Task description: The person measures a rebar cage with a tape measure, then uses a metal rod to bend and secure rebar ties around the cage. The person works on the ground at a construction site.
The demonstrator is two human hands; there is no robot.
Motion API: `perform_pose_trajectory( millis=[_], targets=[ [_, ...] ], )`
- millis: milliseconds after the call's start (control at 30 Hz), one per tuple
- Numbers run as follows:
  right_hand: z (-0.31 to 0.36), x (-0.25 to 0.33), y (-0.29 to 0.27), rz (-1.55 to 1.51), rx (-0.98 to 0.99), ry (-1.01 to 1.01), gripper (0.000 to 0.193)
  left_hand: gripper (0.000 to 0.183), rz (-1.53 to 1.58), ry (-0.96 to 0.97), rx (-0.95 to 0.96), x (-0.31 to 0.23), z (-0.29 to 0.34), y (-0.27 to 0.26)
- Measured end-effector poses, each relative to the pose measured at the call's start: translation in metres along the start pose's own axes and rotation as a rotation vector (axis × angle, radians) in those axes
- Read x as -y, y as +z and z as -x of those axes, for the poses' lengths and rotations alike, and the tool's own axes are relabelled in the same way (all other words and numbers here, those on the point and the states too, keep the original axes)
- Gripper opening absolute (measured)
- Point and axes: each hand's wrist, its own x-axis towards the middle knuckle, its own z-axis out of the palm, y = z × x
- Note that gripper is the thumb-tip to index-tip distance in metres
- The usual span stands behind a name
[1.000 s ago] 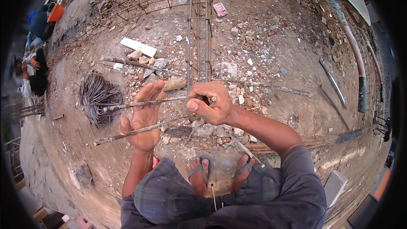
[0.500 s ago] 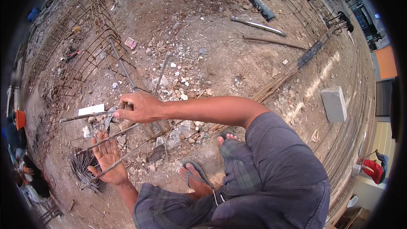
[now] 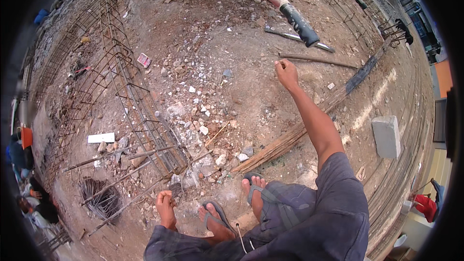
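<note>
My right hand (image 3: 287, 73) reaches out to the right with its fingers curled in and nothing visible in them. Just beyond its fingertips lies a rusty metal pipe (image 3: 319, 60), with a small gap between. My left hand (image 3: 166, 209) is low, by my left knee, its fingers folded together and no object showing. Left of it, a steel rod (image 3: 116, 210) slants over the ground, and a second rod (image 3: 116, 182) and a third rod (image 3: 99, 159) lie roughly alongside. Under the rods' left part sits a bundle of grey wire ties (image 3: 100, 198). A rebar cage (image 3: 140, 111) ends near these rods.
A wooden beam (image 3: 290, 141) runs diagonally to the right, near a concrete block (image 3: 386, 137). A thick handle with a black grip (image 3: 298, 23) juts in over a metal bar (image 3: 295, 36). Stones and a white tile piece (image 3: 101, 138) litter the dirt. People are at the far left and right.
My right hand has let go of the upper rod and swung right, toward the pipe. My left hand has drawn back toward my knee, its spread fingers now curled.
</note>
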Motion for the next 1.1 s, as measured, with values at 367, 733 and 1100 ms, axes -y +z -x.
perform_pose_trajectory(
  millis=[367, 733, 1100],
  targets=[
    [-0.206, -0.166, -0.051, 0.673, -0.021, -0.030, 0.076, 0.046, -0.507, 0.586, 0.145, -0.222, -0.022, 0.097],
    [-0.245, -0.193, -0.047, 1.017, 0.276, 0.050, 0.066, 0.065, -0.531, 0.399, 0.269, -0.228, -0.021, 0.108],
    [-0.110, -0.090, -0.084, 0.870, 0.116, -0.421, 0.039, 0.063, -0.540, 0.430, 0.361, -0.224, -0.028, 0.100]
  ],
)
